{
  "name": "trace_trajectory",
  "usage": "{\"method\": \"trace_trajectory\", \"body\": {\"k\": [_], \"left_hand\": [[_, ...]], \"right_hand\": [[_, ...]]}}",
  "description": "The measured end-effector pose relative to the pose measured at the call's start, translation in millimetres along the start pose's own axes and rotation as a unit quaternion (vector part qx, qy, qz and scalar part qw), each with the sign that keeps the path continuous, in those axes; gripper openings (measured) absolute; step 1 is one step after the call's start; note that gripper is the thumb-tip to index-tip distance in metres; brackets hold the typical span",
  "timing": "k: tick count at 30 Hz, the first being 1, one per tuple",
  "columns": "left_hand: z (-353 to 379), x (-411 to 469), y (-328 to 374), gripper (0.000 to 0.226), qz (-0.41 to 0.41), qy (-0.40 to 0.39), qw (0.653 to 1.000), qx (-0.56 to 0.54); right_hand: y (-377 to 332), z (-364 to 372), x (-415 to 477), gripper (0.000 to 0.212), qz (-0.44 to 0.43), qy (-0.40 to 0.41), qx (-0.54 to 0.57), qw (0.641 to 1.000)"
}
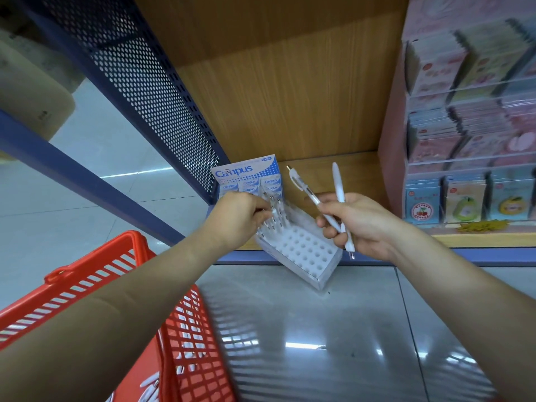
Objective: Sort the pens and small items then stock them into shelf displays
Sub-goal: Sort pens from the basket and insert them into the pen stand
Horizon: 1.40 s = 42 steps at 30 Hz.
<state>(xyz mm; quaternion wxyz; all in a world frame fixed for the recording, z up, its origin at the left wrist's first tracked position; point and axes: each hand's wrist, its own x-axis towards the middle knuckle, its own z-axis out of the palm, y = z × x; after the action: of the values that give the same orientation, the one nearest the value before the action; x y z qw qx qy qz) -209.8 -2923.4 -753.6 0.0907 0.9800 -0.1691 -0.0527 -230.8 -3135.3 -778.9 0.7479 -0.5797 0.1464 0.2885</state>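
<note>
Bright, even light from above; white reflections glare on the glossy floor [304,314]. Wide-angle distortion bends the blue shelf frame [87,175]. The red basket [188,329] is motion-smeared, the top corners dim and soft

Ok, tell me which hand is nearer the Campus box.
Left. The left hand is right in front of the Campus box, pinching a pen in the white holder; the right hand is further right, gripping two pens.

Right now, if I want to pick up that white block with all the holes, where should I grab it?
Take the white perforated pen block by its long side walls at the near end, coming from the front. That corner overhangs the blue shelf edge and its holes are empty; the standing pens and the left hand crowd the far end.
</note>
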Motion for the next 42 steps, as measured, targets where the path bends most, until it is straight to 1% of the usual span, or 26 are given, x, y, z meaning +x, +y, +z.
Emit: {"method": "trace_trajectory", "body": {"k": [2, 7, 13, 18, 20, 21, 22, 23, 24, 25, 26, 27, 28, 29, 32, 35, 38, 39, 40, 42], "left_hand": [[0, 3, -3, 0.018, -0.01, -0.011, 1.0, -0.012], [4, 3, -4, 0.014, -0.077, 0.029, 0.994, -0.068], [16, 2, -4, 0.01, -0.089, 0.038, 0.994, -0.054], [20, 2, -5, 0.011, -0.093, 0.037, 0.994, -0.042], [17, 2, -4, 0.013, -0.102, 0.027, 0.993, -0.054], [15, 3, -4, 0.012, -0.113, 0.024, 0.99, -0.083], [10, 5, -2, 0.011, -0.131, 0.028, 0.982, -0.135], [4, 7, -1, 0.011, -0.158, 0.039, 0.964, -0.212], [-3, 9, 0, 0.014, -0.187, 0.052, 0.932, -0.305], [-11, 11, 2, 0.017, -0.21, 0.055, 0.89, -0.4], [-20, 12, 4, 0.016, -0.221, 0.043, 0.847, -0.481], [-27, 12, 7, 0.013, -0.218, 0.022, 0.814, -0.537], [-32, 12, 11, 0.01, -0.207, 0.001, 0.801, -0.562], [-35, 11, 14, 0.007, -0.192, -0.013, 0.804, -0.563], [-36, 12, 18, 0.003, -0.167, -0.017, 0.834, -0.526], [-39, 15, 12, 0.002, -0.179, 0.032, 0.851, -0.492], [-42, 18, 6, 0.005, -0.168, 0.08, 0.876, -0.445], [-41, 18, 5, 0.006, -0.162, 0.084, 0.887, -0.424], [-39, 18, 5, 0.008, -0.158, 0.083, 0.9, -0.398], [-33, 16, 6, 0.012, -0.146, 0.079, 0.925, -0.343]], "right_hand": [[2, -1, 0, 0.02, -0.008, -0.012, -0.022, 1.0], [4, 0, 0, 0.018, -0.04, -0.01, -0.06, 0.997], [7, 2, 0, 0.024, -0.043, -0.005, -0.075, 0.996], [6, 2, 0, 0.022, -0.038, -0.009, -0.07, 0.997], [6, 2, 0, 0.02, -0.033, -0.014, -0.065, 0.997], [5, 2, -1, 0.018, -0.031, -0.016, -0.062, 0.997], [5, 2, -1, 0.016, -0.029, -0.018, -0.059, 0.998], [5, 1, -1, 0.015, -0.028, -0.02, -0.056, 0.998], [5, 1, -1, 0.015, -0.029, -0.023, -0.055, 0.998], [5, 1, -2, 0.014, -0.03, -0.028, -0.058, 0.998], [4, 2, -2, 0.014, -0.03, -0.034, -0.062, 0.997], [4, 2, -2, 0.015, -0.028, -0.042, -0.067, 0.996], [4, 3, -3, 0.016, -0.025, -0.052, -0.071, 0.996], [4, 3, -4, 0.017, -0.022, -0.06, -0.075, 0.995], [5, 4, -5, 0.02, -0.015, -0.053, -0.09, 0.994], [0, 2, -4, 0.011, -0.011, 0.018, -0.086, 0.996], [-6, -6, 1, 0.008, -0.009, 0.083, -0.001, 0.997], [-7, -8, 2, 0.012, -0.013, 0.094, 0.027, 0.995], [-8, -10, 3, 0.018, -0.019, 0.097, 0.047, 0.994], [-8, -11, 1, 0.027, -0.026, 0.076, 0.085, 0.993]]}}
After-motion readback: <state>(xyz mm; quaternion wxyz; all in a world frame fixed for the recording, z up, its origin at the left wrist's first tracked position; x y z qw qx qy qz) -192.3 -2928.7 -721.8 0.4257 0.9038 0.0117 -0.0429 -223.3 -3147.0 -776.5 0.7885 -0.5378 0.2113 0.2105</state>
